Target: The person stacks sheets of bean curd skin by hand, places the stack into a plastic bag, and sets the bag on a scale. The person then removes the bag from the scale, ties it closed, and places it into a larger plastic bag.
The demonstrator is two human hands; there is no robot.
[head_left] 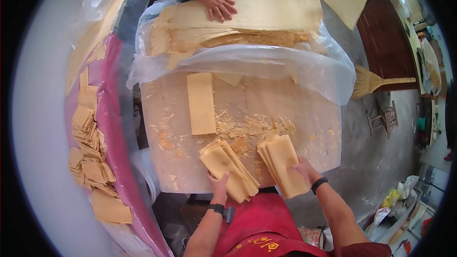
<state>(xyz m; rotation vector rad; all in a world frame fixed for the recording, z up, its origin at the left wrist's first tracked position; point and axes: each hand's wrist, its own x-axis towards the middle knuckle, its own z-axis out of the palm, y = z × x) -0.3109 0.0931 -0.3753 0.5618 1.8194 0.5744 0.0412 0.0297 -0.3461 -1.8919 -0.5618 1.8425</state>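
Left stack [229, 169] is clamped in your left grip [219, 182] and right stack [282, 162] in your right grip [303, 170], both at the near edge of the table [312, 116].

The left hand [219, 184] and right hand [303, 171] each hold stacked sheets [229, 170].

Your bench [319, 114] carries a flat tan rectangular sheet [202, 103], scattered pale shavings [228, 124], and crumpled clear plastic [266, 64] by the large sheet stack [247, 14].
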